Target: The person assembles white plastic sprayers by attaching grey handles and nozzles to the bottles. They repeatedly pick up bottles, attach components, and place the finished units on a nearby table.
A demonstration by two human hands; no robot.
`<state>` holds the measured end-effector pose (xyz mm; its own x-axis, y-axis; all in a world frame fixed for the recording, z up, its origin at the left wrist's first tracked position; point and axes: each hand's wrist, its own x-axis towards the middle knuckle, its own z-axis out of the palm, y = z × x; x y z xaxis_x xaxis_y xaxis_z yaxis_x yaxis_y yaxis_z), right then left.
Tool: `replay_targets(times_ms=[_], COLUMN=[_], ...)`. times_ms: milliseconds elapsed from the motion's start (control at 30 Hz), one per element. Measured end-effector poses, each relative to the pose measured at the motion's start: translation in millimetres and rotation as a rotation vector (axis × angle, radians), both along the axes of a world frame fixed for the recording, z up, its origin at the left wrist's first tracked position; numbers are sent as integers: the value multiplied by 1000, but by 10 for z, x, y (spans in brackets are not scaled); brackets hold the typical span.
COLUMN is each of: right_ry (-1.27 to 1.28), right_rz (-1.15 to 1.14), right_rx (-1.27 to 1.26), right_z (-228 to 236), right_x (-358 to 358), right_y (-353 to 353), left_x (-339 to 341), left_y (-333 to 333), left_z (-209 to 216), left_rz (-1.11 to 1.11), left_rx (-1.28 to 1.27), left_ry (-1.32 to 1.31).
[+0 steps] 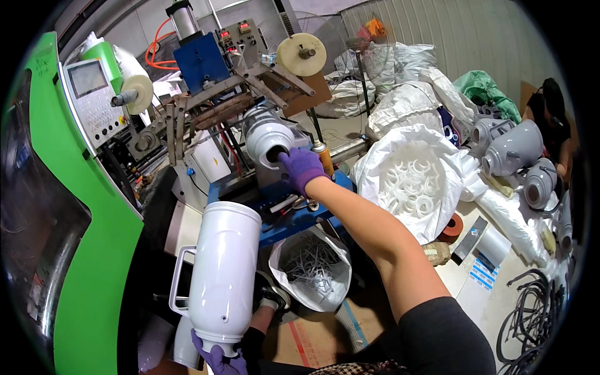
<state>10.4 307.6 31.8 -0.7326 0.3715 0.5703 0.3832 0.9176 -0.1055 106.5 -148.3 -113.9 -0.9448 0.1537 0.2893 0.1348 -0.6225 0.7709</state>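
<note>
Ribbed wall panels [475,37] back a crowded workshop, its floor covered at the person's feet with brown cardboard [312,334]. Farthest left stands a green machine [87,275], with a keypad panel [94,94] and its screen mounted at the upper corner. Right of it, near the lower edge, the purple-gloved left hand [219,361] has its fingers wrapped around the narrow bottom end of a white jug [225,269], which stands nearly upright, wide rim up, its handle to the left. Above, a press [203,59] with a blue block and a cylinder rises over a blue bench [300,228] scattered with small tools. A second jug [265,131] lies tilted at the press, its dark mouth facing the person. The purple-gloved right hand [303,167] reaches up to that mouth, fingertips at the rim; whether they grip it or merely touch it, I cannot tell. Below the bench sits a white bag [341,287] of thin pale strips. Farther right come a sack [400,222] of white rings, a brown roll [451,228], more jugs [515,150] in a pile, looped black cables [528,319] and, at the edge, another person [553,119] in dark clothing.
</note>
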Motion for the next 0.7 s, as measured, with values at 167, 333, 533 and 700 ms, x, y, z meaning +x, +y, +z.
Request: replay_targets(times_ms=[167,333,533,700], right_ry=[479,497,388,249], right_rz=[404,624,743,991], right_rx=[427,144,-736,-811], right_z=[-598,-503,-1215,-1193], right_x=[1493,3386,3142,2572], right_y=[-807,-1389,-1190,-1470], left_x=[-387,-1112,-956,-1917], left_y=[-78,695,2570,3455], left_z=[507,868,1337,1866], left_rz=[193,-104,519,566], left_rx=[-281,-222,-1086,-1609], left_ry=[268,249,1401,1645])
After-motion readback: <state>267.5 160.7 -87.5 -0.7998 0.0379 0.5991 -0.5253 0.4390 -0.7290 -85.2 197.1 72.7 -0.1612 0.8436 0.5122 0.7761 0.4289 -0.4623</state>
